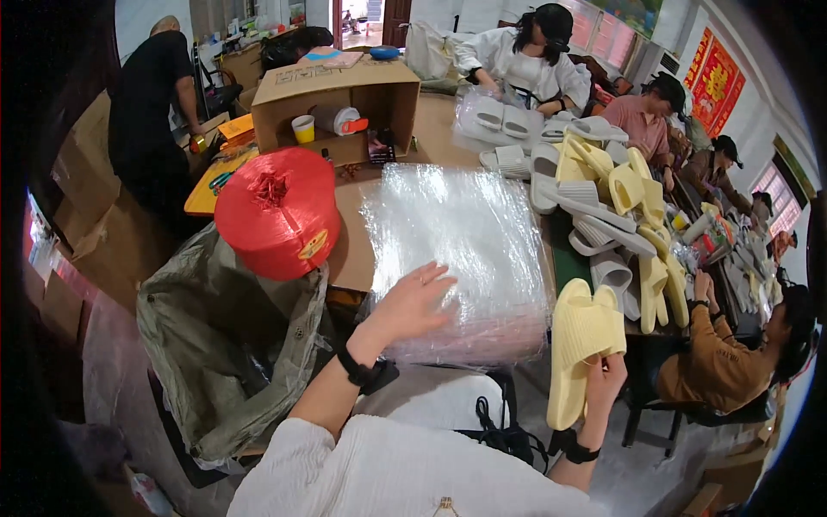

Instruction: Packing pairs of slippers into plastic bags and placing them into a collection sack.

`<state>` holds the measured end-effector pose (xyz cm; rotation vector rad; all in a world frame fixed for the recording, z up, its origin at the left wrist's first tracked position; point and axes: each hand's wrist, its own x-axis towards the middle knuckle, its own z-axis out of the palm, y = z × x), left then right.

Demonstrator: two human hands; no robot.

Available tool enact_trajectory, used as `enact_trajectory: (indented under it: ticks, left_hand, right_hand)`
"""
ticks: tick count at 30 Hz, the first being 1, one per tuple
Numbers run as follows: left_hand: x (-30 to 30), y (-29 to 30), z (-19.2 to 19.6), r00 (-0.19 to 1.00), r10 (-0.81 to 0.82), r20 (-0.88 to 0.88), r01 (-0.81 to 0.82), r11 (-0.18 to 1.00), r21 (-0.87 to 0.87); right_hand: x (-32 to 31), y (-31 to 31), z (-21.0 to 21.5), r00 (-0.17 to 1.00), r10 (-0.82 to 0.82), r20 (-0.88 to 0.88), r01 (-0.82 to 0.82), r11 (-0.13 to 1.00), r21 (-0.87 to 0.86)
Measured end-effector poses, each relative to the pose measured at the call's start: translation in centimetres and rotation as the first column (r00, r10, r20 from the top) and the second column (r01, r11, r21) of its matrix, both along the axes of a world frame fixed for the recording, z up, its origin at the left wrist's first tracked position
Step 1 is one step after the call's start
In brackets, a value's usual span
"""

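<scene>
A stack of clear plastic bags (487, 258) lies in front of me on the table. My left hand (409, 303) is over its near left part, palm down and fingers apart, with nothing in it; whether it presses on the top bag I cannot tell. To the right of the stack, my right hand (606, 379) grips a pair of pale yellow slippers (570, 345), held upright with the toes pointing away from me. The slippers overlap each other. Part of my right hand's fingers is hidden by them.
Beyond my right hand rises a pile of yellow and grey slippers (603, 202). A big red roll of plastic twine (277, 215) stands left of the bags, above an open grey-green sack (220, 345). An open cardboard box (345, 86) holds cups. Several people work around the tables.
</scene>
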<state>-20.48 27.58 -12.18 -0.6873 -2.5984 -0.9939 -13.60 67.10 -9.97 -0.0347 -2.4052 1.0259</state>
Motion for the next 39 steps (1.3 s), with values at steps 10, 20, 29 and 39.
enact_trajectory:
  ticks: [10,20,29,39]
  left_hand:
    - [2.0,0.9,-3.2,0.999,0.015,-0.044,-0.024,0.973,-0.231]
    - [0.5,1.8,-2.2,0.993,0.114,0.03,-0.117,0.987,0.108]
    - [-0.3,2.4,-0.3,0.944,0.139,0.3,-0.282,0.813,0.509]
    - [-0.6,3.5,0.0,0.95,0.112,0.291,-0.247,0.84,0.484]
  right_hand:
    - [1.6,-2.3,-0.9,0.992,0.105,-0.072,-0.111,0.99,-0.081]
    - [1.5,-4.0,-0.6,0.992,0.114,-0.052,-0.12,0.984,-0.131]
    - [2.2,-4.8,0.5,0.989,0.116,-0.093,-0.131,0.976,-0.173]
    - [2.2,-8.3,4.1,0.886,0.427,-0.178,-0.444,0.894,-0.064]
